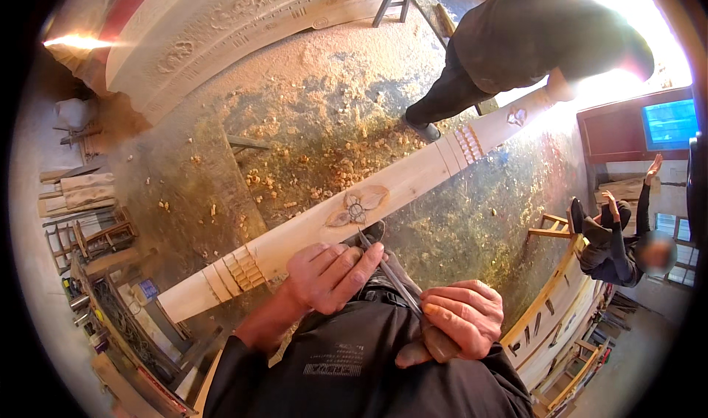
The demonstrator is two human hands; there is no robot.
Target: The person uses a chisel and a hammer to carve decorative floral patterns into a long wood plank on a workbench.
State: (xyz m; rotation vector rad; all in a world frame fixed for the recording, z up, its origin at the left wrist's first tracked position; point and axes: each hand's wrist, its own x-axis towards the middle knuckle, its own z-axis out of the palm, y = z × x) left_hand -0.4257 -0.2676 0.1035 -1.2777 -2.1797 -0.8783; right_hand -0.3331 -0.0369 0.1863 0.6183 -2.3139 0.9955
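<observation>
A long pale wooden beam (420, 174) runs slantwise in front of me, from lower left to upper right. Its middle bears a carved flower (357, 210) with a round centre and leaf-like petals. My right hand (463, 316) is closed round the rear end of a slim metal carving chisel (398, 284); the fingers hide most of its handle. My left hand (333, 274) is curled, its fingertips against the blade near the front. The chisel tip is at the beam's near edge, just below the flower; I cannot tell whether it touches.
Another person (531, 38) bends over the beam's far end. A second person (616, 241) sits at right near a long board (549, 307). A large carved panel (221, 30) stands at upper left. Wood shavings (332, 86) litter the floor. Tools and timber (110, 300) crowd the left.
</observation>
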